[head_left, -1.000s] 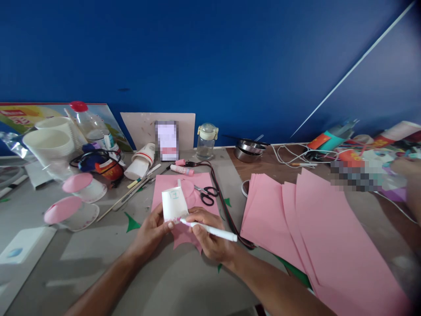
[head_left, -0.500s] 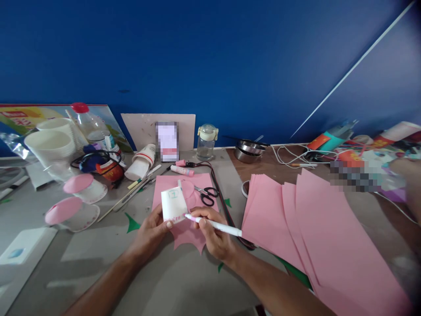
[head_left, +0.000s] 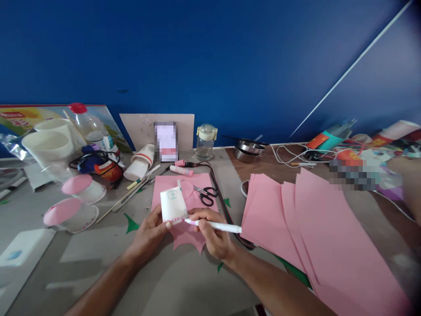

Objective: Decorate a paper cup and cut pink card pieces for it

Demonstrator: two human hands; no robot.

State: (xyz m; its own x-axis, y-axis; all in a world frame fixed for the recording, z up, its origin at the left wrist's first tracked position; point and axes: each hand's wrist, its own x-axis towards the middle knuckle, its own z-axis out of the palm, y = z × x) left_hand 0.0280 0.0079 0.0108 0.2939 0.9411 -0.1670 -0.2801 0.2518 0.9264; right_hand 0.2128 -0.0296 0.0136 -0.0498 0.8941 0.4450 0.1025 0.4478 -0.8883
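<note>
My left hand (head_left: 154,226) is closed on the lower left of a white paper cup piece (head_left: 173,202), which bears a green mark and a row of small pink marks along its lower edge. In my right hand (head_left: 213,232) is a white marker (head_left: 225,227), its pink tip at the lower right corner of the white piece. Beneath both lies pink paper (head_left: 188,239) with a scalloped cut edge. Black-handled scissors (head_left: 208,196) rest on that paper, just beyond my right hand. A pink patterned glue stick (head_left: 182,171) lies behind the sheet.
Pink sheets (head_left: 335,228) fan out at right. Two cups with pink tops (head_left: 67,211) lie at left, near stacked paper cups (head_left: 49,145). A phone (head_left: 166,141), a water bottle (head_left: 206,142) and metal bowls (head_left: 248,151) stand along the wall. Part of another person's arm (head_left: 411,184) shows at far right.
The marker tip has shifted slightly down along the lower right edge of the white piece, and the marker lies a little flatter. The left hand keeps its hold.
</note>
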